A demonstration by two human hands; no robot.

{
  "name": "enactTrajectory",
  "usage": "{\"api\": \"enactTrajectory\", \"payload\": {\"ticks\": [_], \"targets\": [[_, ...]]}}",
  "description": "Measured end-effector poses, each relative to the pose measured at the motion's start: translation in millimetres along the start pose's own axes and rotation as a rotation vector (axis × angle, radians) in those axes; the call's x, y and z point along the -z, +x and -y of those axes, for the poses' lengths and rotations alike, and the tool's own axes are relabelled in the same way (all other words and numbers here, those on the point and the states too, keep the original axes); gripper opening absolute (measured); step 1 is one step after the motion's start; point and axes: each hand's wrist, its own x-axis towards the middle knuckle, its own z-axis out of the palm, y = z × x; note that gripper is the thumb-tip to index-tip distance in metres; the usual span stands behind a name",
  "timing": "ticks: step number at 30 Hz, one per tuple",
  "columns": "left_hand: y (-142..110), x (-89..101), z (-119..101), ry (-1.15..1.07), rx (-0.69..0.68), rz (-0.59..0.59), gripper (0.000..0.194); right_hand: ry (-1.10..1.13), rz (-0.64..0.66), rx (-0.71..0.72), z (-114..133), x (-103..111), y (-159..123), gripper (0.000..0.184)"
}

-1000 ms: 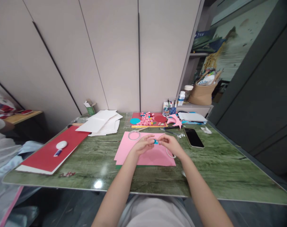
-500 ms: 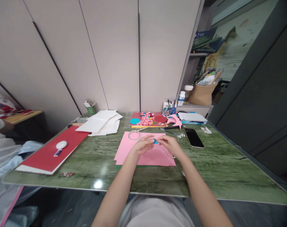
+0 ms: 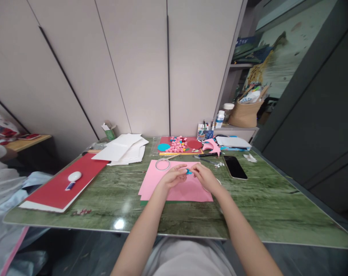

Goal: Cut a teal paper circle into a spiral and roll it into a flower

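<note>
Above the pink paper sheets (image 3: 162,191), my two hands meet at a small blue piece (image 3: 188,171) that looks like paper or a strip; its exact shape is too small to tell. My left hand (image 3: 175,177) pinches it from the left. From the other side, the fingertips of my right hand (image 3: 204,176) close on the same piece. A roll of tape or ring (image 3: 162,165) lies on the sheets just beyond my left hand. Another pale ring is mostly covered by my right wrist.
Behind the sheets, a pile of small pink pieces (image 3: 178,145) rests on a red sheet beside a blue disc (image 3: 163,147). A phone (image 3: 235,167) lies to the right. White papers (image 3: 119,147) and a red board (image 3: 61,184) occupy the left, where another person's clothing (image 3: 7,191) shows.
My right hand and wrist have turned slightly, covering more of the pale ring beneath. My left hand stays in place, and the blue piece remains between both hands.
</note>
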Motion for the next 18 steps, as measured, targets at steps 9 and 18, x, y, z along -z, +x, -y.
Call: {"api": "enactTrajectory", "payload": {"ticks": [9,18], "targets": [[1.7,4.2,-0.2,0.06,0.031,0.02,0.039,0.005,0.036,-0.006,-0.3,-3.9,-1.2,0.011],[0.9,5.8,0.4,0.069,0.064,0.035,0.042,0.0,0.05,-0.033,0.3,-4.0,-0.8,0.011]]}}
